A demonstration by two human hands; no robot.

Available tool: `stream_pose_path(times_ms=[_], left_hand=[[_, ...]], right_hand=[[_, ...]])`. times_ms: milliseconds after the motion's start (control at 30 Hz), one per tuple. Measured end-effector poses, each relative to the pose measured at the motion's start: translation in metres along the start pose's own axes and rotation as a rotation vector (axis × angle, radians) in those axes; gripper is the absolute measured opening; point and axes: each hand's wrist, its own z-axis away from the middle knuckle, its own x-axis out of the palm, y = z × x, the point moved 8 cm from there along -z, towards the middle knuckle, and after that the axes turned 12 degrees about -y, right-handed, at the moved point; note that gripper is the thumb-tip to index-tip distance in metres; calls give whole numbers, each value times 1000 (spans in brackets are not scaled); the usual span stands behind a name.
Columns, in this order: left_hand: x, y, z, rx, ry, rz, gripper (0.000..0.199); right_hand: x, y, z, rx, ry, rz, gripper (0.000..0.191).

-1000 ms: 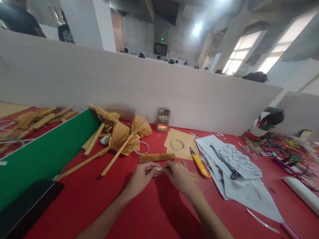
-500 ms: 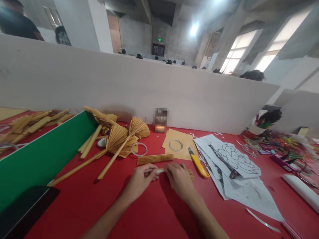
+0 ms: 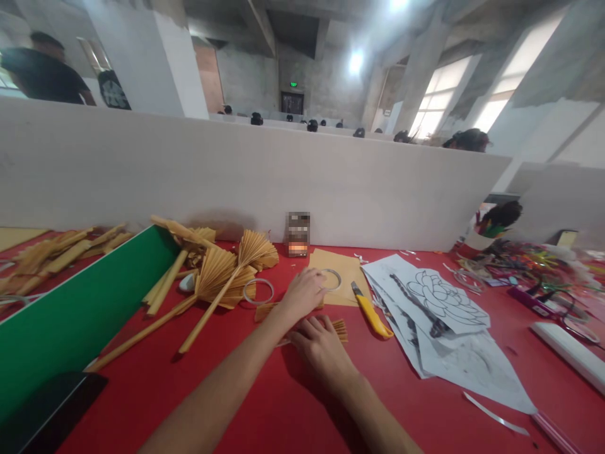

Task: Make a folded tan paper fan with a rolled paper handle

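Note:
My left hand (image 3: 306, 291) reaches over the table, its fingers loosely extended at the left edge of a ring that looks like a thin tape roll (image 3: 333, 279). The ring lies flat on tan paper (image 3: 350, 268); part of it is hidden by the fingers. Closer to me, my right hand (image 3: 316, 340) has its fingers closed over a strip of pleated tan paper (image 3: 340, 331) and holds it down on the red table. A thin pale strip shows at its left end. Beneath my left wrist lies another pleated piece (image 3: 265, 311), partly covered.
Pleated paper fans (image 3: 220, 274) with long stems and a second ring (image 3: 258, 291) lie left. A yellow utility knife (image 3: 373, 315) and drawing sheets (image 3: 444, 306) are right. A green divider (image 3: 94, 309) and white partition (image 3: 227, 170) bound the table (image 3: 227, 403).
My left hand has left the pale strip and moved forward and right to the ring. My right hand stays on the pleated paper, shifted slightly left and lower. The view has tilted slightly.

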Motion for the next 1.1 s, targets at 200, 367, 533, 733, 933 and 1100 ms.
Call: stream_pose_path(times_ms=[200, 367, 533, 733, 933, 1100], left_hand=[[17, 3, -37, -7, 5, 91, 13], [-18, -8, 44, -8, 147, 276, 31], [-7, -33, 133, -33, 251, 684, 27], [7, -37, 156, -109, 214, 646, 24], [2, -24, 150, -19, 143, 590, 26], [7, -13, 150, 70, 24, 632, 28]], right_hand=[[1, 6, 2, 12, 27, -55, 19], [-4, 6, 4, 73, 58, -219, 30], [-20, 22, 14, 214, 355, -478, 31], [-31, 32, 30, 215, 553, -684, 37], [-30, 18, 19, 106, 451, -770, 62], [-21, 30, 14, 152, 467, -838, 50]])
